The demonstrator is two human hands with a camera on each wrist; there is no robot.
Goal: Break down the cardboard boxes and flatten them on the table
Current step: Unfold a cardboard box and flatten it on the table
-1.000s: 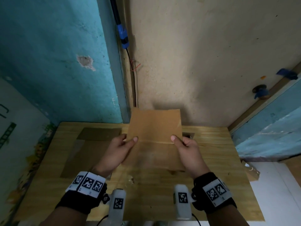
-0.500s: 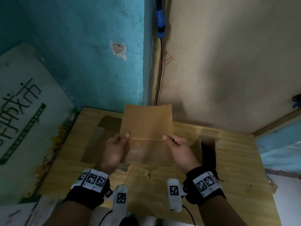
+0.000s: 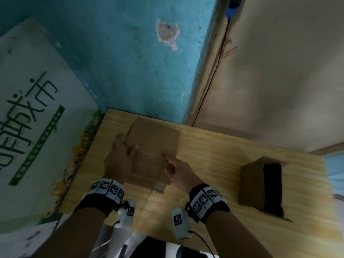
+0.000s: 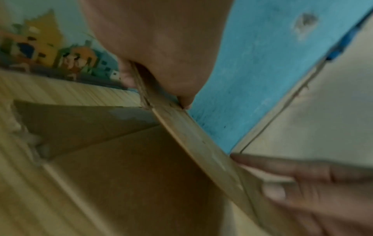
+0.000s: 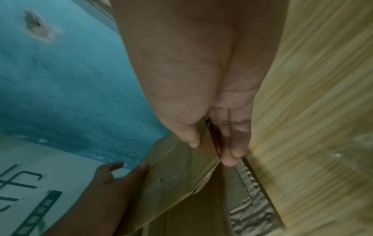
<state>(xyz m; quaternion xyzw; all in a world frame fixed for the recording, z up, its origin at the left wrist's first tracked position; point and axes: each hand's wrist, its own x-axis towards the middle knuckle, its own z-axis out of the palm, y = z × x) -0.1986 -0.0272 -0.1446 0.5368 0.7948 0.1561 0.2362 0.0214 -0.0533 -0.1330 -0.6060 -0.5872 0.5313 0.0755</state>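
Flattened cardboard point(image 3: 152, 146) now lower over the table point(image 3: 214, 151), pinched between left hand point(image 3: 119, 159) and right hand point(image 3: 178, 170)

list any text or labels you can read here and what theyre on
Large dark-green handwritten-style characters on the white poster leaning at the left: too skewed and cut off to quote reliably.
Small marks inside the green stripe under them: blurred, unreadable.
Square black-and-white coded markers on both wristbands: patterns, not text.
Flattened cardboard and standing box: no print visible.

We see plain brown cardboard point(image 3: 154, 144) on a pale, wood-grain tabletop point(image 3: 214, 157), a turquoise wall point(image 3: 121, 67) behind, and black-and-white checkered markers on black wristbands point(image 3: 107, 190)
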